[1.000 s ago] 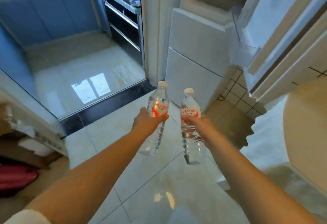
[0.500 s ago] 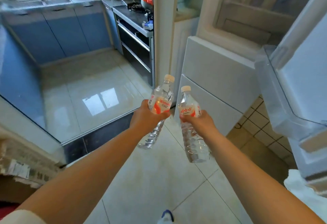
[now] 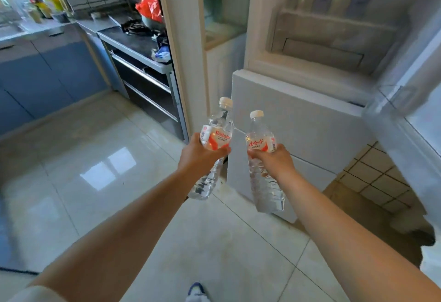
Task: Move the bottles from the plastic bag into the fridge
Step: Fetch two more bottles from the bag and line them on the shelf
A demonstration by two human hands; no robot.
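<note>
here each grip clamps a bottle: left bottle (image 3: 216, 144) leans right, right bottle (image 3: 262, 158) leans left.

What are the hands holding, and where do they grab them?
Each holds a water bottle around its middle, at the label: the left hand has the left bottle, and the right hand has the right bottle.

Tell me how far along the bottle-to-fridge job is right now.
Done: two water bottles are out of the bag, and the fridge stands open with its door swung out to the right. In hand: the left hand grips one bottle, the right hand grips the other bottle, both held in front of the fridge. Left: setting both inside. The bag is out of view, so any remaining bottles can't be counted.
</note>
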